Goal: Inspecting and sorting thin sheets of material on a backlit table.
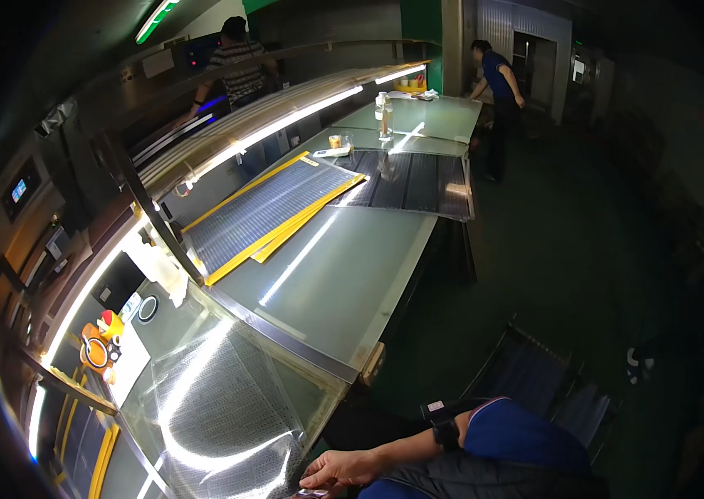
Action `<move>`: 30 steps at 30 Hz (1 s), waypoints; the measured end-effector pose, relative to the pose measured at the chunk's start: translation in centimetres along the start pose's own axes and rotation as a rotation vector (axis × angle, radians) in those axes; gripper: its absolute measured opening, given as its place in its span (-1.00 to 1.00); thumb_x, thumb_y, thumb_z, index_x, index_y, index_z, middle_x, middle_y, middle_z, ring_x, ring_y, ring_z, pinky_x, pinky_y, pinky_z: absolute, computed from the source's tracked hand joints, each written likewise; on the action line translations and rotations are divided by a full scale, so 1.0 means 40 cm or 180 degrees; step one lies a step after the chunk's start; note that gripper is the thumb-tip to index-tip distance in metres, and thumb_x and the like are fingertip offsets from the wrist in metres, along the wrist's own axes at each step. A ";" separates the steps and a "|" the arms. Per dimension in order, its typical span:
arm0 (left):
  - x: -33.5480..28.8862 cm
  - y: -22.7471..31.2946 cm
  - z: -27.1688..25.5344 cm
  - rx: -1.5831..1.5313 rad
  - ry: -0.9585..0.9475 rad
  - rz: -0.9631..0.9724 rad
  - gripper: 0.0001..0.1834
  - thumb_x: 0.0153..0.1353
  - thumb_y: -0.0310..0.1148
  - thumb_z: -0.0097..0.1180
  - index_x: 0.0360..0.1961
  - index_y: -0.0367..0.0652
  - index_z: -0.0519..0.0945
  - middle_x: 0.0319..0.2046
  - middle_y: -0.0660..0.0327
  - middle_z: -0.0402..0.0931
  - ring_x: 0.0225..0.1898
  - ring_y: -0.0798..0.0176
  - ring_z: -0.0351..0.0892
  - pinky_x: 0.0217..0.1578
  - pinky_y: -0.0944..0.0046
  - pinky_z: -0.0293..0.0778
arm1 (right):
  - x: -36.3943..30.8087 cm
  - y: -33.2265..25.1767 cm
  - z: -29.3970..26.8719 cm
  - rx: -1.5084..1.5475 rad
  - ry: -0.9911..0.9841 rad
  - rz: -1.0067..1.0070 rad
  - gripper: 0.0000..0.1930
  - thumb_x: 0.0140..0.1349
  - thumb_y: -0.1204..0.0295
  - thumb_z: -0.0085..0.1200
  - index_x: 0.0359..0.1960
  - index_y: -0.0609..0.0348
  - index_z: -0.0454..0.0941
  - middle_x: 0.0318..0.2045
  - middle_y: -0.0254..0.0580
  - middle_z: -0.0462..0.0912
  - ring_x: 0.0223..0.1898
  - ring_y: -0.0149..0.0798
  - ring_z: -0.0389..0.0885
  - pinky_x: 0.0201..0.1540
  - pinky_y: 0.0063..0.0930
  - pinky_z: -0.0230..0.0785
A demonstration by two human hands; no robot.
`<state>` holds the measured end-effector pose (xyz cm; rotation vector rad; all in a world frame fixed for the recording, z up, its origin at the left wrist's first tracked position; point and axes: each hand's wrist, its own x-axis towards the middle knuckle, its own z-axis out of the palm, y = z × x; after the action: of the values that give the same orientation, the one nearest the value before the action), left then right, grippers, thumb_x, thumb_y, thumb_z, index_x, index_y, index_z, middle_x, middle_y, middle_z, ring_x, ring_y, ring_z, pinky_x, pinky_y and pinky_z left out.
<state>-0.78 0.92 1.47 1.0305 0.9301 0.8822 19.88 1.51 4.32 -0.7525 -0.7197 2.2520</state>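
Note:
My right hand [337, 471] is at the lower edge, beside the near right corner of the glass-topped table. Its fingers are pinched together over a small shiny thing [312, 493], cut off by the picture's edge, and I cannot make out what it is. Just left of the hand, a clear sheet with a fine dotted pattern [227, 399] lies on the glass, with strong glare across it. A dark band sits on my right wrist below a blue sleeve [506, 424]. My left hand is not in view.
Dark striped panels with yellow edging [273, 212] lie farther up the table [343, 274], near a dark panel [402, 183] and a bottle [383, 116]. A lit shelf [244, 137] runs along the left. More panels [526, 374] lean low at right. Two people [499, 83] are beyond.

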 end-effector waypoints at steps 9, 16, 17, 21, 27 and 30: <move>-0.002 -0.020 0.010 -0.0624 0.0005 0.0237 -0.93 0.13 -0.59 0.00 -0.46 -0.39 0.49 -0.40 0.05 0.50 -0.42 0.31 0.43 -0.38 0.39 0.33 | 0.009 0.005 0.008 0.0220 -0.0173 0.0106 -0.80 0.23 0.34 -0.06 -0.38 0.21 0.51 -0.49 -0.35 0.50 -0.41 -0.46 0.49 -0.37 -0.66 0.30; -0.017 -0.018 0.025 -0.0703 0.0091 0.0363 -0.94 0.13 -0.59 0.00 -0.45 -0.39 0.49 -0.39 0.05 0.50 -0.41 0.30 0.44 -0.37 0.39 0.34 | 0.031 0.041 -0.031 -0.0105 -0.0358 -0.0048 -0.78 0.26 0.34 -0.11 -0.39 0.22 0.51 -0.49 -0.38 0.50 -0.48 -0.51 0.43 -0.43 -0.68 0.25; -0.021 -0.018 0.027 -0.0722 0.0115 0.0385 -0.94 0.13 -0.59 0.00 -0.44 -0.39 0.49 -0.39 0.05 0.50 -0.41 0.30 0.44 -0.37 0.39 0.34 | 0.030 0.036 -0.026 -0.0116 -0.0378 -0.0033 -0.78 0.26 0.34 -0.11 -0.39 0.22 0.51 -0.49 -0.38 0.50 -0.48 -0.51 0.43 -0.43 -0.68 0.25; -0.019 -0.012 0.034 -0.0767 0.0197 0.0481 -0.95 0.13 -0.60 0.00 -0.44 -0.38 0.48 -0.39 0.04 0.50 -0.40 0.29 0.44 -0.36 0.39 0.34 | -0.005 -0.026 0.041 0.0121 -0.0253 0.0202 -0.78 0.26 0.36 -0.11 -0.46 0.19 0.50 -0.53 -0.37 0.49 -0.48 -0.51 0.43 -0.42 -0.69 0.26; -0.020 -0.007 0.049 -0.0872 0.0221 0.0656 -0.95 0.13 -0.60 -0.01 -0.43 -0.38 0.48 -0.38 0.04 0.50 -0.40 0.29 0.45 -0.36 0.39 0.35 | 0.028 0.004 0.022 0.0334 0.0006 0.0104 -0.85 0.19 0.34 0.02 -0.39 0.15 0.49 -0.52 -0.42 0.51 -0.47 -0.54 0.46 -0.39 -0.69 0.35; -0.021 0.007 0.075 -0.0944 0.0212 0.0809 -0.96 0.13 -0.60 -0.01 -0.43 -0.38 0.48 -0.38 0.03 0.50 -0.39 0.29 0.45 -0.35 0.39 0.35 | 0.053 0.035 -0.019 0.0563 0.0170 0.0075 -0.80 0.19 0.31 0.04 -0.27 0.16 0.51 -0.42 -0.45 0.56 -0.38 -0.57 0.50 -0.29 -0.69 0.40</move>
<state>1.64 -0.65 2.62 0.8765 0.7048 1.2333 18.48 2.33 2.21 -0.7349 -0.4814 2.2722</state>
